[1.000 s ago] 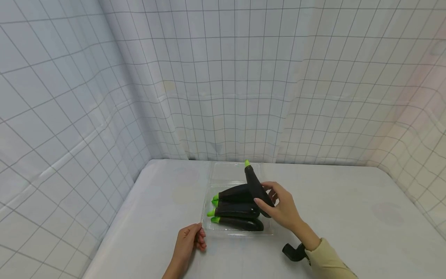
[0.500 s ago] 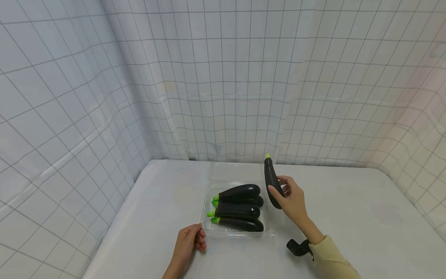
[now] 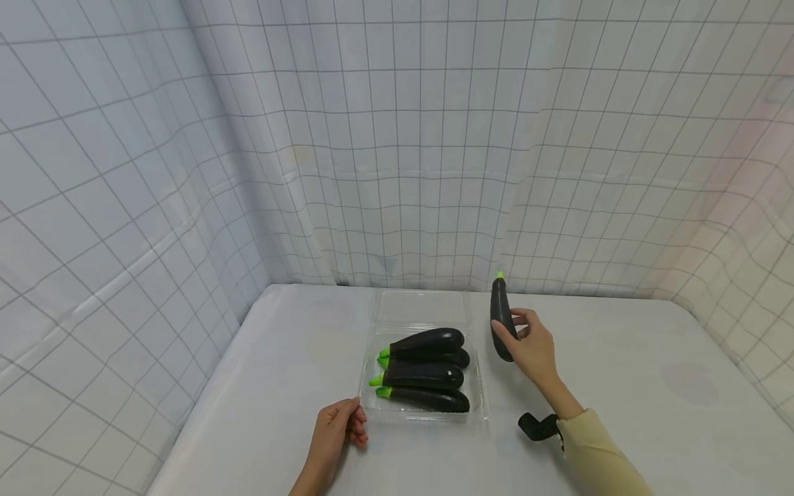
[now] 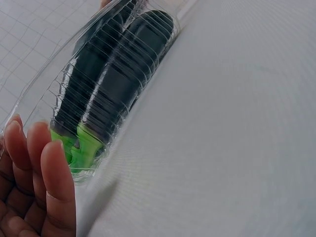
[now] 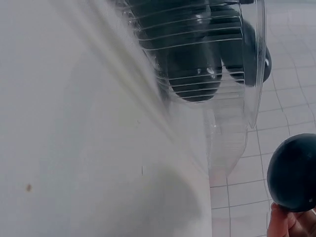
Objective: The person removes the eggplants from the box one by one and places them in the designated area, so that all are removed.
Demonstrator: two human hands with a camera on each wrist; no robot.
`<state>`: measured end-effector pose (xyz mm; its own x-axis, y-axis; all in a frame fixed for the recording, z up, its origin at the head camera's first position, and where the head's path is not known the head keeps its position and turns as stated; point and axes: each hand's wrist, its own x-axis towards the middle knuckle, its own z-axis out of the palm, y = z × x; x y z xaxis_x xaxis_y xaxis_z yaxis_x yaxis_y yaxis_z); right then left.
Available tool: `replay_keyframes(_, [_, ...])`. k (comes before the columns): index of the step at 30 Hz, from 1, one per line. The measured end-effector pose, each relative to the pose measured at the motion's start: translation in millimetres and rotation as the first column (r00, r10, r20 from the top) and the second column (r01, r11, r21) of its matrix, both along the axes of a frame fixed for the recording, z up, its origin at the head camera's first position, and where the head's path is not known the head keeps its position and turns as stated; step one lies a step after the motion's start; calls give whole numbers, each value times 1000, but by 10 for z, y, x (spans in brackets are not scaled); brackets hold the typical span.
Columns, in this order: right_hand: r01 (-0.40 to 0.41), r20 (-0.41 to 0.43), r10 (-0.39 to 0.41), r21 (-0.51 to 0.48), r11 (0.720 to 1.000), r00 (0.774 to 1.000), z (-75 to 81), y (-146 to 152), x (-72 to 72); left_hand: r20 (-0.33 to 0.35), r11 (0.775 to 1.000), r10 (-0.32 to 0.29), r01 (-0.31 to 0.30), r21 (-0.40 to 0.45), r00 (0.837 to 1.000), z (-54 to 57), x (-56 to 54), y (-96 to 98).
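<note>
My right hand (image 3: 535, 350) grips a dark eggplant (image 3: 501, 310) near its round end, raised to the right of a clear plastic container (image 3: 428, 417). Its green stem end points away to the back. In the right wrist view only the round end of that eggplant (image 5: 295, 173) shows above the fingertips. Several eggplants (image 3: 424, 375) lie crosswise in the container, green ends to the left. At the container's near left corner, my left hand (image 3: 336, 428) pinches the rim between thumb and forefinger. The left wrist view shows its other fingers (image 4: 58, 173) loosely bent beside the ribbed wall.
The container's clear lid (image 3: 423, 306) lies folded back behind it. A white cloth covers the table (image 3: 620, 372). White gridded curtains (image 3: 397, 151) hang along the back and both sides. A black wrist-camera mount (image 3: 538, 427) sticks out by the right sleeve.
My right hand has carried the eggplant from over the container to its right side, and the eggplant has turned more upright in the view. The left hand has stayed at the corner.
</note>
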<state>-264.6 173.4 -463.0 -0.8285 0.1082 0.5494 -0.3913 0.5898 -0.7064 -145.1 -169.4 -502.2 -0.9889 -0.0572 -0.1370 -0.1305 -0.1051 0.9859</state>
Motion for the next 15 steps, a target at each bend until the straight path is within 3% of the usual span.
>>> replay_keyframes(5, [29, 129, -33, 38, 999, 991, -18, 67, -42, -9, 1000, 2, -2, 9, 1000, 14, 4, -5])
replay_keyframes(11, [19, 286, -52, 118, 993, 957, -60, 138, -77, -8, 1000, -3, 3, 5, 1000, 20, 5, -1])
replay_keyframes(15, [10, 346, -60, 144, 990, 936, -100, 157, -103, -10, 1000, -7, 7, 4, 1000, 12, 6, -2])
